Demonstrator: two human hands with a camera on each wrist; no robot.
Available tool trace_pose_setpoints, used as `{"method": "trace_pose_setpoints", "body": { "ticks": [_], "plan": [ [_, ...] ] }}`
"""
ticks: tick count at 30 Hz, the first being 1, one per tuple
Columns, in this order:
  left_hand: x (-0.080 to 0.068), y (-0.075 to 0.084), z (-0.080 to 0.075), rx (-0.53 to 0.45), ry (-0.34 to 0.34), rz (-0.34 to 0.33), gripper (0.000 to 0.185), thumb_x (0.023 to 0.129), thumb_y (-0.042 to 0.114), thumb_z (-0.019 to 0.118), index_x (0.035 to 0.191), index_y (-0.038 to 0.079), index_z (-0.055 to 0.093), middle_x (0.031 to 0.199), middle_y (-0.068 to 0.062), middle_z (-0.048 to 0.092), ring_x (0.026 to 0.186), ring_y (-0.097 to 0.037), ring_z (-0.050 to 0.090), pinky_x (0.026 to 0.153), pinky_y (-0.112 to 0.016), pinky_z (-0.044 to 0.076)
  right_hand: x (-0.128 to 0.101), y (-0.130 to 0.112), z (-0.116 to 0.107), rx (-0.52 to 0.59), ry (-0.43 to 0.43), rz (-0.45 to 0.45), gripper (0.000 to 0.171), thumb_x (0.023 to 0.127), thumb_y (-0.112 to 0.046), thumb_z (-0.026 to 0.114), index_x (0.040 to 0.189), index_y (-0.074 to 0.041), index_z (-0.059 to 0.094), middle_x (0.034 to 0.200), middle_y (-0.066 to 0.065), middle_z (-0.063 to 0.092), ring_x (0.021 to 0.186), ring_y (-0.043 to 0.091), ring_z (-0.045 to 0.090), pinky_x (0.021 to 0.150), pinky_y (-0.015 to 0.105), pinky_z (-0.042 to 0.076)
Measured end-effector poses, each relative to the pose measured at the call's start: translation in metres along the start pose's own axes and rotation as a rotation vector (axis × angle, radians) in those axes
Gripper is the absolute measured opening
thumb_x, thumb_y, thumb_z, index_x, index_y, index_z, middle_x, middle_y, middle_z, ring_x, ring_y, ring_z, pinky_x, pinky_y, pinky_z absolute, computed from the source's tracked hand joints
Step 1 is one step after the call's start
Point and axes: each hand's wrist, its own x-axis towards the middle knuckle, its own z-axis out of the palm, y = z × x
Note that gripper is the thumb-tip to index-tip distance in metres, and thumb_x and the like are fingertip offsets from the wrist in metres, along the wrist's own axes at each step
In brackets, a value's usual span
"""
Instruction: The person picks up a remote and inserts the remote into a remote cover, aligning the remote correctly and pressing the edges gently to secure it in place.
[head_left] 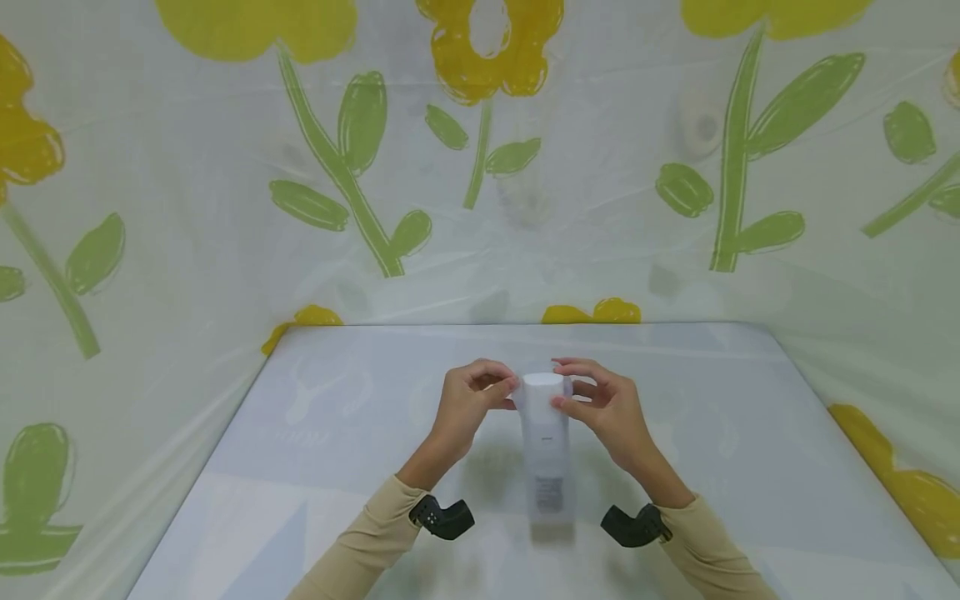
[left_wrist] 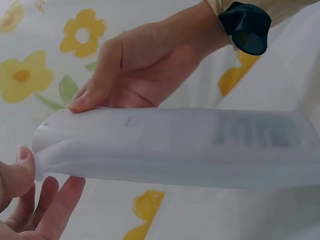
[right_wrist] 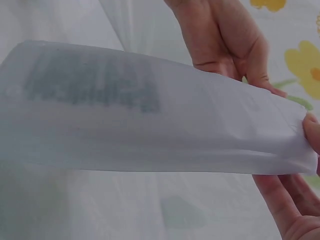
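Note:
A tall white item (head_left: 543, 417) with a flat, rounded top end stands roughly upright in a frosted plastic bag (head_left: 527, 442); its exact kind is veiled by the plastic. A block of dark print (head_left: 549, 493) shows blurred near its lower end. My left hand (head_left: 472, 400) pinches the bag's upper left edge between thumb and fingers. On the other side, my right hand (head_left: 607, 408) holds the bag's upper right edge, thumb in front and fingers behind. In the left wrist view the bag (left_wrist: 175, 150) stretches across between both hands.
The hands work above a pale table (head_left: 360, 450) with faint printed shapes. Behind it and along the sides hangs a white cloth (head_left: 585, 208) with yellow flowers and green leaves. A black wrist camera (head_left: 442, 517) sits on the left sleeve, another (head_left: 636, 527) on the right.

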Motion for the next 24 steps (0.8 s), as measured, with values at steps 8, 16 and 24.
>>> {"method": "trace_pose_setpoints", "body": {
  "ticks": [8,16,24],
  "plan": [
    [-0.001,0.0,0.004,-0.025,0.007,0.041,0.014,0.087,0.004,0.067,0.095,-0.008,0.065,0.092,-0.007,0.059,0.083,-0.019,0.06,0.065,-0.045,0.057,0.001,-0.005,-0.002,-0.086,-0.014,-0.019,0.034,0.077,0.007,0.073,0.109,0.004,0.064,0.12,0.019,0.059,0.086,0.027,0.066,0.075,0.034,0.057],
    [-0.006,0.007,0.009,-0.035,-0.023,0.13,0.012,0.086,0.001,0.067,0.089,-0.01,0.064,0.089,-0.008,0.059,0.085,-0.02,0.061,0.064,-0.043,0.058,0.001,-0.009,0.002,-0.097,-0.042,-0.008,0.035,0.078,0.003,0.074,0.111,0.003,0.065,0.11,0.019,0.062,0.084,0.026,0.067,0.071,0.036,0.057],
    [-0.005,0.0,0.011,-0.05,-0.014,0.141,0.016,0.085,0.004,0.069,0.094,-0.009,0.064,0.112,-0.013,0.057,0.101,-0.022,0.058,0.069,-0.036,0.057,0.0,-0.006,0.007,-0.102,0.031,0.005,0.036,0.077,0.002,0.075,0.111,0.002,0.063,0.111,0.017,0.059,0.09,0.025,0.067,0.073,0.034,0.057]
  ]
}}
